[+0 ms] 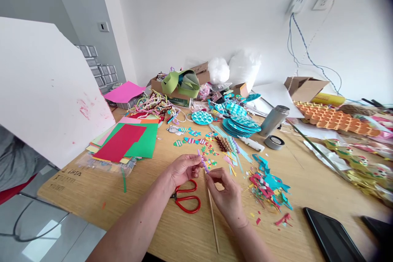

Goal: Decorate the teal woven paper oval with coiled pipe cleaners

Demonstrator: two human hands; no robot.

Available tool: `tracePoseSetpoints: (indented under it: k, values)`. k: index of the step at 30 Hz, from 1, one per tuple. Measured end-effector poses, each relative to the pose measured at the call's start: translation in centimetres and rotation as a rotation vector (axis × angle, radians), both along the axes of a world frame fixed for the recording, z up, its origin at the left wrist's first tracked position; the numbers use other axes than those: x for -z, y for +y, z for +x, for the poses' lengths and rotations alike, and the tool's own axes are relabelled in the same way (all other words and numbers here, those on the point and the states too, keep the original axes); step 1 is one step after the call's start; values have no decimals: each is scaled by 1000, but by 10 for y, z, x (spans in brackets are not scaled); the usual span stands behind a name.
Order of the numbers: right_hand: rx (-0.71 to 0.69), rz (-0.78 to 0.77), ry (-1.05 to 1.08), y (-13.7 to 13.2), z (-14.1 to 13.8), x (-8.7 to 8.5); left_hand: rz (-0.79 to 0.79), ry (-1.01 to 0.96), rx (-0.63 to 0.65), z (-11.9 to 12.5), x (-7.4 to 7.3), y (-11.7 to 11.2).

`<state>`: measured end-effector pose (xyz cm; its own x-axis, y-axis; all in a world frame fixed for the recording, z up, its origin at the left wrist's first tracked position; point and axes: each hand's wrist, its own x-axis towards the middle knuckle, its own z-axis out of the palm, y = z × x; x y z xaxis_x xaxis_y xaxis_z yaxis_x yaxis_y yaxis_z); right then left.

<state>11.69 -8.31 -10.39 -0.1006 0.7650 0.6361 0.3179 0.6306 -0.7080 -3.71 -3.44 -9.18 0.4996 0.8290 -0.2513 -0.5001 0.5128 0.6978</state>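
At a cluttered wooden table (pixel 307 180), a person's left hand (pixel 183 168) pinches the purple strip (pixel 203 163) wound around the top of a thin wooden stick (pixel 212 215), while the right hand (pixel 225 190) grips the stick just below. Red-handled scissors (pixel 186 199) lie beneath the left hand. Paper scraps (pixel 267 186) are heaped near the right hand, and a stack of coloured paper (pixel 125 141) sits to the left. Farther back are teal paper discs (pixel 242 125).

Scissors (pixel 176 197), coloured sheets (pixel 129 141) and a steel flask (pixel 274 120) lie on the table (pixel 92 196).
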Motion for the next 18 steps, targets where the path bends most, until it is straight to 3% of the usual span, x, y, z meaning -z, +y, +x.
tracePoseSetpoints:
  k: [9,18]
  values:
    - [-2,-39,4,1,0,1,72,84,-101,9,7,-2]
    - [-4,-31,-2,0,-2,-1,7,40,-163,12,6,-2]
